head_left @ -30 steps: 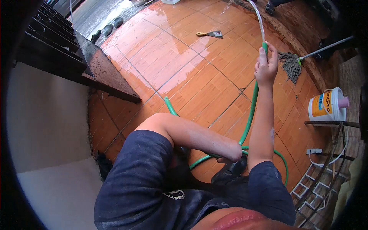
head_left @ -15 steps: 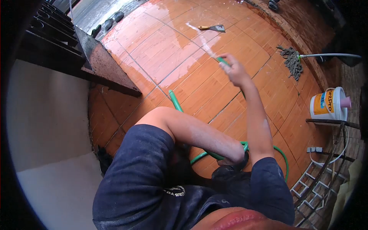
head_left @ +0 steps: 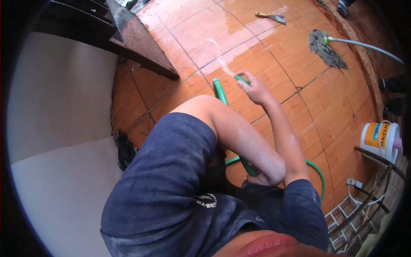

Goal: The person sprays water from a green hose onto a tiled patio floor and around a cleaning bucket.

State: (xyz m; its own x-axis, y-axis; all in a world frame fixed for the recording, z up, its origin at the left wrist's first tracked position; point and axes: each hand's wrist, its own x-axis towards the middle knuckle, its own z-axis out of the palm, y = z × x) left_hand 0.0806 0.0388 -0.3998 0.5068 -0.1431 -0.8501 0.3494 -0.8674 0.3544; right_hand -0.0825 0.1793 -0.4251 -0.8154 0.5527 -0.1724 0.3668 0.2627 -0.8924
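Note:
My right hand [head_left: 255, 89] is closed around the end of a green garden hose [head_left: 242, 79], and a thin stream of water [head_left: 221, 62] leaves it onto the orange tiled floor [head_left: 274, 124]. My left arm is bent across in front of me, its forearm dusty with white. Low by my body, my left hand [head_left: 253, 180] is mostly hidden by its wrist, its fingers around a thick green pole [head_left: 220, 92]. The pole passes under my forearm, its far end showing beyond. A scraper [head_left: 272, 18] with a yellow handle lies on wet tiles ahead.
A grey string mop [head_left: 326, 49] rests on the floor at right; shoes of other people [head_left: 393, 84] show near it. A white paint bucket [head_left: 381, 139] stands by a dark metal frame [head_left: 381, 162] and a white rack [head_left: 342, 218]. At left are a pale wall [head_left: 60, 107] and a dark-edged ledge [head_left: 143, 45].
My view has shifted, and my right hand with the hose has come nearer to the pole's end. The mop has moved left across the tiles. Shoes now show at the right edge.

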